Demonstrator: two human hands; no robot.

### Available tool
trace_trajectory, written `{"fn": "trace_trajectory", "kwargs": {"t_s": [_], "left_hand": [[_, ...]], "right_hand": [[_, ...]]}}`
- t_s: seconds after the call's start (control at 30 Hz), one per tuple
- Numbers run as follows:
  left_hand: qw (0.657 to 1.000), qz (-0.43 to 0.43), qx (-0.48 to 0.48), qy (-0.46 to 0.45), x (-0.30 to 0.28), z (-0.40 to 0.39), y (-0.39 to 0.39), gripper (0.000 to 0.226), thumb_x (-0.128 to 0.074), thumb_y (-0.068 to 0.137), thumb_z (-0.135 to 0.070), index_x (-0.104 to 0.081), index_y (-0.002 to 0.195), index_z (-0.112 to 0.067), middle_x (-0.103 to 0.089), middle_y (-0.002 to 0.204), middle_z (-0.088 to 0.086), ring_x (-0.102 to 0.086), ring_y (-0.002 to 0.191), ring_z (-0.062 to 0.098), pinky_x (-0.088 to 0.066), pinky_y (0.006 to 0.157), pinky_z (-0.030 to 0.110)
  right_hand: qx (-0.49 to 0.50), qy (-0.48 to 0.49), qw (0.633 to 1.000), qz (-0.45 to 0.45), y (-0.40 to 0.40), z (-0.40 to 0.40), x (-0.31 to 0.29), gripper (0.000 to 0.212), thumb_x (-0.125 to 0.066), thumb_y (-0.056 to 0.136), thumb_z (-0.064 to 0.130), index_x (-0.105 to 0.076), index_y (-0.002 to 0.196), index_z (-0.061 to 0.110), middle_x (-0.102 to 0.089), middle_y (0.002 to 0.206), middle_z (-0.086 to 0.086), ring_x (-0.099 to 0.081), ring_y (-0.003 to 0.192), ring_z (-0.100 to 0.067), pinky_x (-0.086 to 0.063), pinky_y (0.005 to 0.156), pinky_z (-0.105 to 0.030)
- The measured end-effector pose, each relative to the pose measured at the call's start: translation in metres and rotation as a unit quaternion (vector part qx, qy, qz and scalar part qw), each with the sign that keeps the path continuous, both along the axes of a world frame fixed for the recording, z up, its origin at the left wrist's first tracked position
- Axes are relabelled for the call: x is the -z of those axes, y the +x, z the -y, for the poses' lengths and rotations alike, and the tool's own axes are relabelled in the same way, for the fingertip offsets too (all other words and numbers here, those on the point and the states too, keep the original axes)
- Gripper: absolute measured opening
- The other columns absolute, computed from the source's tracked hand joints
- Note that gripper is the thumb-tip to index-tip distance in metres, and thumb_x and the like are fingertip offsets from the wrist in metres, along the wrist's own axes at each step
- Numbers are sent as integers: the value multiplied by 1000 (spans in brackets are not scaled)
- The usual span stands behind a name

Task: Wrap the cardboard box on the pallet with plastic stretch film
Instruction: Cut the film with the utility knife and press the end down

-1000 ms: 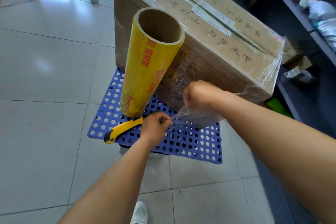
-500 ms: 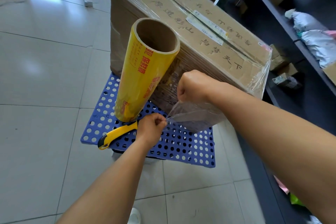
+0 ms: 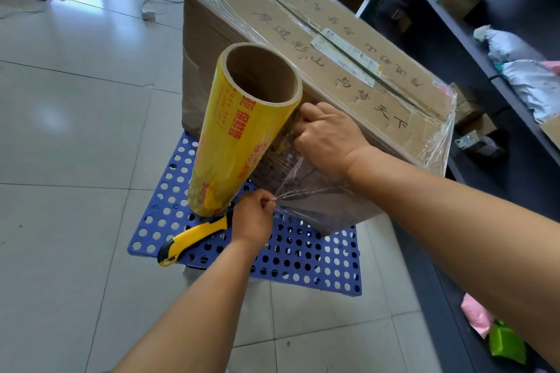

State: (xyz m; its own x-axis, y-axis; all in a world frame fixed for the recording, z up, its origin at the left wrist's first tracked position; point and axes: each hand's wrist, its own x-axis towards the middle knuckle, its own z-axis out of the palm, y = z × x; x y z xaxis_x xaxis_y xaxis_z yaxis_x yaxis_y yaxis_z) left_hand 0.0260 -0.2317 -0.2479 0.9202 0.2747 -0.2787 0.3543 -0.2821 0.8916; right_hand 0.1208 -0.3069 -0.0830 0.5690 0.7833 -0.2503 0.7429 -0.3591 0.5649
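Observation:
A large cardboard box (image 3: 339, 48), partly covered in clear film, sits on a blue perforated pallet (image 3: 303, 260). A yellow roll of stretch film (image 3: 239, 136) stands upright on the pallet against the box's near side. My left hand (image 3: 253, 216) pinches a bunched end of the clear film (image 3: 306, 191) and holds a yellow utility knife (image 3: 194, 239) whose handle sticks out to the lower left. My right hand (image 3: 327, 139) grips the film against the box's side, just right of the roll.
Dark shelving (image 3: 472, 48) with bags and small boxes runs along the right, close to the box. Cables and a power strip (image 3: 148, 13) lie on the tiled floor behind. Pink and green bags (image 3: 497, 333) lie on the floor at lower right.
My right hand has moved up along the box's side toward the top of the roll. The left hand stays pinching the film by the roll's base. The camera has shifted slightly.

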Motion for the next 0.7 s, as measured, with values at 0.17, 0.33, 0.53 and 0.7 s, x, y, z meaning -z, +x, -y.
{"fn": "trace_trajectory", "kwargs": {"t_s": [0.17,0.33,0.53,0.7], "left_hand": [[1000,0,-21,3,0,3,10,15,-50,96,-16,-62,102,-11,-63,103,7,-49,79,15,-38,70,27],[1000,-1,-28,-2,6,3,5,16,-50,96,-14,-64,96,-8,-65,96,11,-48,75,18,-36,69,29],[1000,-9,-29,2,0,0,11,14,-50,96,-15,-62,93,-9,-60,85,4,-48,70,15,-34,64,27],[1000,-12,-27,-3,0,2,15,15,-50,96,-19,-61,98,-9,-61,91,7,-47,70,15,-35,65,29]], "right_hand": [[-68,47,992,98,12,5,19,11,-56,69,20,-66,65,23,-58,68,9,-52,89,-18,-32,75,-28],[-125,159,977,72,8,4,25,24,-47,79,16,-70,81,18,-66,78,1,-61,74,-23,-45,63,-31],[112,-36,966,-231,-34,22,34,12,-49,96,10,-58,89,10,-59,76,-4,-58,64,-22,-54,57,-34],[359,57,891,-272,-27,29,36,20,-47,94,6,-59,110,10,-61,93,-6,-60,78,-21,-51,68,-32]]}}
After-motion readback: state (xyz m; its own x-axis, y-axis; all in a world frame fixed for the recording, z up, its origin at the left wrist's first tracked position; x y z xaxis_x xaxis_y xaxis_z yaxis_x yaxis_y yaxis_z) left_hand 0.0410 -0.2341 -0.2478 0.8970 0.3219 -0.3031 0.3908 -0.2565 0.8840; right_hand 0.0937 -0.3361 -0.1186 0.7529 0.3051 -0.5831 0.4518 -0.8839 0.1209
